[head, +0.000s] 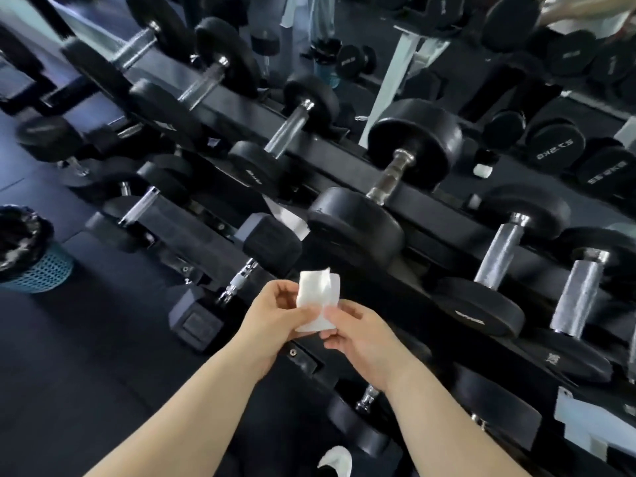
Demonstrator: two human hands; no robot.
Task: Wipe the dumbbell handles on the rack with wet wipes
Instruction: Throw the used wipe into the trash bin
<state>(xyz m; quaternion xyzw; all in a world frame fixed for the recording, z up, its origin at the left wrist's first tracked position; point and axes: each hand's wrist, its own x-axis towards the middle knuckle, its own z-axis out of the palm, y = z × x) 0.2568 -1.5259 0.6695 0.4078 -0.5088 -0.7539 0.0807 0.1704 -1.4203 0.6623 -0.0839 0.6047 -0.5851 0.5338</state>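
Note:
A folded white wet wipe (318, 297) is held in front of the black dumbbell rack (347, 156). My left hand (272, 321) pinches its left edge and my right hand (358, 333) pinches its lower right corner. Just beyond the wipe sits a large round dumbbell with a dark metal handle (389, 177). To its left lies a hex dumbbell with a chrome handle (237, 282). On the right stand round dumbbells with silver handles (499, 256), one of them (578, 299) nearer the edge. More dumbbells fill the upper row, among them one with a silver handle (287, 132).
A teal mesh bin with a black liner (31, 256) stands on the dark floor at the left. A mirror behind the rack shows more weights (554, 146). A white shoe tip (335, 461) shows at the bottom. Dark floor stretches out at lower left.

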